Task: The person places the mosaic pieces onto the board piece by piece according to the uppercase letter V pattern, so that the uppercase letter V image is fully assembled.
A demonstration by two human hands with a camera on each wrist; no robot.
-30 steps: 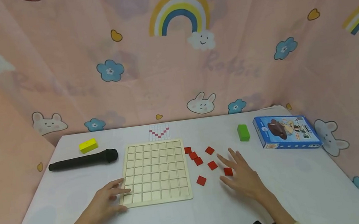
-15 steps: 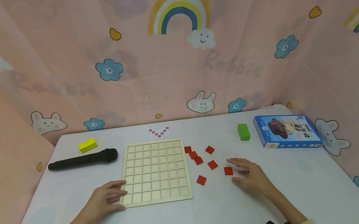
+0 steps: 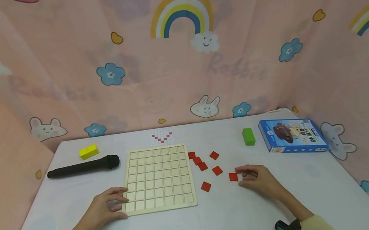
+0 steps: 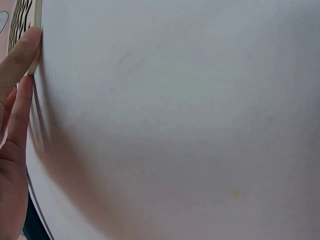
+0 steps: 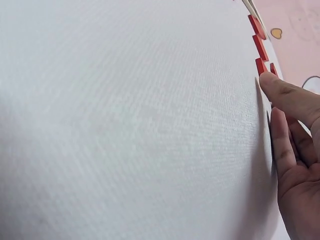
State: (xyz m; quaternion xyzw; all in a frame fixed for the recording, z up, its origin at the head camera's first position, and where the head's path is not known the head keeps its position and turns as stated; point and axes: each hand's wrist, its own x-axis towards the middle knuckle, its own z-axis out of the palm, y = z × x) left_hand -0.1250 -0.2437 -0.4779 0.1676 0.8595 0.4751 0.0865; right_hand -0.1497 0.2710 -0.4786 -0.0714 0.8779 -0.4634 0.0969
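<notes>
Narrowing from its earlier spread, the right hand (image 3: 261, 180) is beside a red tile (image 3: 233, 177) on the surface (image 3: 218, 224), finger and thumb apart — seemingly not yet holding it. Left hand (image 3: 102, 208) touches the board (image 3: 158, 182), fingers loose.

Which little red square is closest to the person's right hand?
The red square farthest right, just beside the right hand. The other red squares all lie farther left, closer to the grid board.

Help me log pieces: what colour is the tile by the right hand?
The tile is red, clearest in the head view.
</notes>
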